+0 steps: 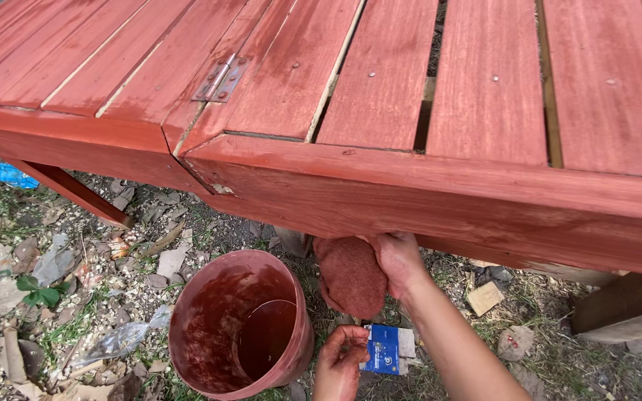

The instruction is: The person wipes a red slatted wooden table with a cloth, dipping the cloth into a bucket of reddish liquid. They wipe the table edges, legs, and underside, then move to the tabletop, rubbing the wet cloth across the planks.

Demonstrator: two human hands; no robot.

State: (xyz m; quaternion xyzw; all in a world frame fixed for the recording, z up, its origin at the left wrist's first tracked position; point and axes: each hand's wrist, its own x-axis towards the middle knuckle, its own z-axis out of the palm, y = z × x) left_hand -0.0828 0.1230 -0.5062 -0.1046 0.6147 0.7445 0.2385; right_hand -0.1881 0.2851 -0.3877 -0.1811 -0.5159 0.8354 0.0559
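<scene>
Red-stained cloth pad (351,276) is clenched in the right hand (399,260) against the desk (410,200) underside edge, while the left hand (339,360), loosely curled and grasping nothing, hovers beside 1 stain pot (241,323) for reloading.

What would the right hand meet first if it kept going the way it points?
The right hand, holding a red-stained rag, points up toward the underside of the table edge. That board looks like first contact; it may already touch, since depth is unclear.
</scene>
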